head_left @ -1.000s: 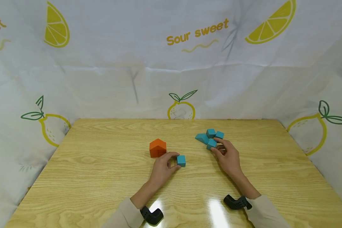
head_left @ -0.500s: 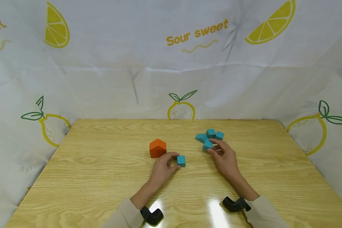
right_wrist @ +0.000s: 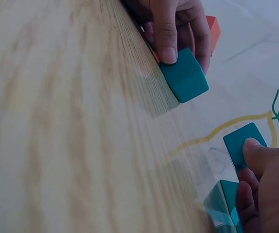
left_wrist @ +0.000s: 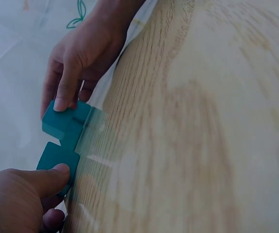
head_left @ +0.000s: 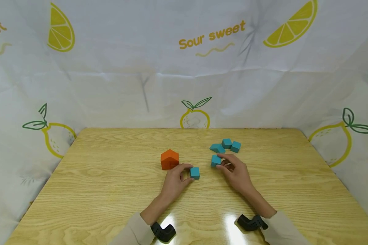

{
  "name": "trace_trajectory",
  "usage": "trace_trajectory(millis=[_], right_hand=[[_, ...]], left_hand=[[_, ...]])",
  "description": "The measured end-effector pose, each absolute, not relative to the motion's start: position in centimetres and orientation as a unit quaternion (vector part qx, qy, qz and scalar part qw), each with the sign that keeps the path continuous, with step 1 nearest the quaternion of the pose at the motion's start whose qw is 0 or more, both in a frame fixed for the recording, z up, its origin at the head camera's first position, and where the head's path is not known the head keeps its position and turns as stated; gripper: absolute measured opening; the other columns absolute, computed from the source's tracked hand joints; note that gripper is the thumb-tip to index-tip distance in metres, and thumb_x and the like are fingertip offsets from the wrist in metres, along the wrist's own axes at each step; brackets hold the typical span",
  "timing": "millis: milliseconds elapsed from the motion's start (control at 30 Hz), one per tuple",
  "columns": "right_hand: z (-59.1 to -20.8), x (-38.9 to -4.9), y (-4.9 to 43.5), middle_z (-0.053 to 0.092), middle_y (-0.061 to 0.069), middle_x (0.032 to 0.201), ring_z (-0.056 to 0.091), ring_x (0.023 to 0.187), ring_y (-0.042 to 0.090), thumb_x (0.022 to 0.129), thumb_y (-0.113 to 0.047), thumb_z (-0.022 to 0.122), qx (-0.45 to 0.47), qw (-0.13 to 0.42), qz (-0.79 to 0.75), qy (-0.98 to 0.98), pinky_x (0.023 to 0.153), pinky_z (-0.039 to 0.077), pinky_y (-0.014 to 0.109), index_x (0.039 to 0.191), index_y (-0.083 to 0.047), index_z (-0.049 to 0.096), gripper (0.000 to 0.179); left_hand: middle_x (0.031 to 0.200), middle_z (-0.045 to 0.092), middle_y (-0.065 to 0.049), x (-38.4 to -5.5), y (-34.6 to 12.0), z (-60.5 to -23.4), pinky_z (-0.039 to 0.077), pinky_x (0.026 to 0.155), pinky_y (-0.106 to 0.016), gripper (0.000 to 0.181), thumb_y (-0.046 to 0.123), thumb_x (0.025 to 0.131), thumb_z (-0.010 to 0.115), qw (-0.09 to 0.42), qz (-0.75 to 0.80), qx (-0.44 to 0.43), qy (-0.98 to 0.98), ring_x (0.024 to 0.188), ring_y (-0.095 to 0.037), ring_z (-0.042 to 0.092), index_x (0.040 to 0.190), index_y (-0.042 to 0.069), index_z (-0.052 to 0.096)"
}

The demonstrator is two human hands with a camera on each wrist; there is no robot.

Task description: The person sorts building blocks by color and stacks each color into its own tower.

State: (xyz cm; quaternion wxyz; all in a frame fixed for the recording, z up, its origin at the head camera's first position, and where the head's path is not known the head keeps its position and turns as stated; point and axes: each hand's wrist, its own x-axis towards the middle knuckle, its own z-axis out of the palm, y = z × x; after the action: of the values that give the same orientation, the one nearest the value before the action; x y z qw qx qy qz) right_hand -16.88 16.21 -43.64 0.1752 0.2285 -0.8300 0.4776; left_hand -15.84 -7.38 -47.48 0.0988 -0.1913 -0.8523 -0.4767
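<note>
My left hand (head_left: 175,178) pinches a blue cube (head_left: 195,173) between thumb and fingers; the cube sits on the wooden table (head_left: 110,200). To its right, my right hand (head_left: 236,172) pinches another blue cube (head_left: 215,161), thumb on the near side and fingertips on the far side. A gap separates the two cubes in the head view. In the right wrist view the right hand's cube (right_wrist: 244,143) appears raised above the table surface. Just behind the right hand lie a blue triangular block (head_left: 217,148) and two more blue blocks (head_left: 227,143), (head_left: 235,147).
An orange house-shaped group of blocks (head_left: 170,160) stands just behind and left of my left hand. A white cloth (head_left: 125,92) printed with lemons hangs along the table's back edge and sides. Black wrist mounts (head_left: 163,232) sit on both sleeves.
My right hand has carried its blue cube left and toward me, away from the other blue blocks. The left hand and its cube have stayed in place.
</note>
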Motion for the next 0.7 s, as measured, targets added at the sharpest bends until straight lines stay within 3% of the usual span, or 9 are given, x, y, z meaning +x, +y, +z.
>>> trace_trajectory(millis=[433,700], right_hand=[[-44.2,-16.8,16.0,0.06,0.016,0.092,0.059,0.077,0.027,0.08,0.011,0.069,0.273,0.144,0.475,-0.824,0.063,0.051,0.032,0.12,0.006,0.06,0.041],[-47.1,-18.1,16.7,0.061,0.003,0.094,0.058,0.078,0.016,0.082,0.002,0.071,0.278,0.112,0.479,-0.825,0.062,0.049,0.027,0.123,-0.005,0.063,0.042]], left_hand=[[0.084,0.059,-0.001,-15.8,-7.3,-47.4,0.036,0.048,-0.022,0.038,0.008,0.078,0.079,0.094,-0.477,-0.188,-0.854,0.052,-0.004,0.037,0.114,0.01,0.067],[0.083,0.059,-0.002,-15.9,-7.4,-47.5,0.036,0.048,-0.022,0.038,0.008,0.078,0.079,0.098,-0.476,-0.188,-0.853,0.053,-0.004,0.038,0.114,0.01,0.067]])
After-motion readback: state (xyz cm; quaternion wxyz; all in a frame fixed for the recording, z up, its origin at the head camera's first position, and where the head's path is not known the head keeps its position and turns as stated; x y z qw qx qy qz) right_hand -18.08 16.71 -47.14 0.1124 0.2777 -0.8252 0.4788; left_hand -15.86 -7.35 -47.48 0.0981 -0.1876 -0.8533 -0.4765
